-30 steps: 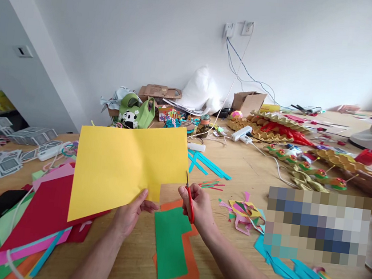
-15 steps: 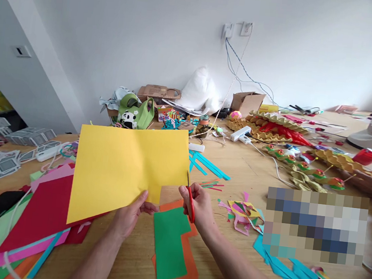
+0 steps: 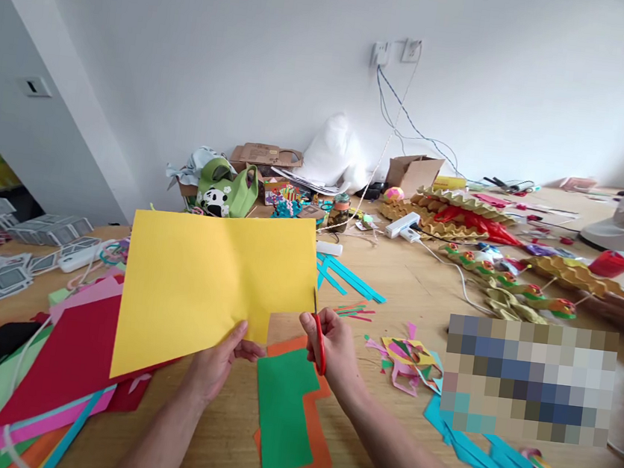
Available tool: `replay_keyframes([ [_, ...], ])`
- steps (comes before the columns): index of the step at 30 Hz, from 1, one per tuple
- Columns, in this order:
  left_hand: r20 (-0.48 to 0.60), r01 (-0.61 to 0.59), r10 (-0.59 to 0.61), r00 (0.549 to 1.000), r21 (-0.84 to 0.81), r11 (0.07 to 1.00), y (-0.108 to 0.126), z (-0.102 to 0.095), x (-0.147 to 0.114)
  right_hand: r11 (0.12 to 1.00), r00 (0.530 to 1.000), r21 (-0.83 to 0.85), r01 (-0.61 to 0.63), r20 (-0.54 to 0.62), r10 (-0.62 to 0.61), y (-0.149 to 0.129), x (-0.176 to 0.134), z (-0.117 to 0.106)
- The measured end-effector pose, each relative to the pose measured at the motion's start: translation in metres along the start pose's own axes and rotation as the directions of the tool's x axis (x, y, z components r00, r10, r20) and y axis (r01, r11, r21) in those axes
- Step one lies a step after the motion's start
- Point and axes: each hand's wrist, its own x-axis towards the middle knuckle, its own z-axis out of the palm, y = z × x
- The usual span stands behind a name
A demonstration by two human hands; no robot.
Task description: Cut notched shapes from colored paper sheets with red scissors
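Note:
My left hand (image 3: 222,355) pinches the lower edge of a large yellow sheet of paper (image 3: 188,280), thumb in front and fingers behind. The sheet is held up off the table, with a rectangular notch cut from its lower right corner. My right hand (image 3: 333,342) is closed around red-handled scissors (image 3: 320,344). Their dark blades point upward at the sheet's right edge; whether the paper lies between them I cannot tell. Below, between my forearms, a green paper piece (image 3: 286,411) lies on top of an orange paper piece (image 3: 316,467) on the table.
Coloured sheets, with a dark red one (image 3: 72,357) uppermost, are piled at left. Blue paper strips (image 3: 349,276) lie beyond my right hand. Paper scraps (image 3: 408,354) and blue offcuts (image 3: 500,466) are at right. A power strip (image 3: 403,226) and a green panda bag (image 3: 227,190) stand farther back.
Almost nothing differs. Both hands, the yellow sheet and the scissors keep nearly the same position; the view has shifted very slightly.

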Motion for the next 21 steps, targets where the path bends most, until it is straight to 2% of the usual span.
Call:
replay_keyframes([
  [9,0.007,-0.004,0.004,1.000,0.029,1.000,0.0026,0.0033,-0.0010,1.000,0.999,-0.007,-0.014,-0.029,0.014,-0.0015,-0.0013,0.0024],
  [21,-0.003,-0.009,0.009,1.000,0.032,0.999,0.0020,0.0036,-0.0020,1.000,1.000,-0.011,0.019,-0.007,-0.019,-0.0029,-0.0002,0.0009],
])
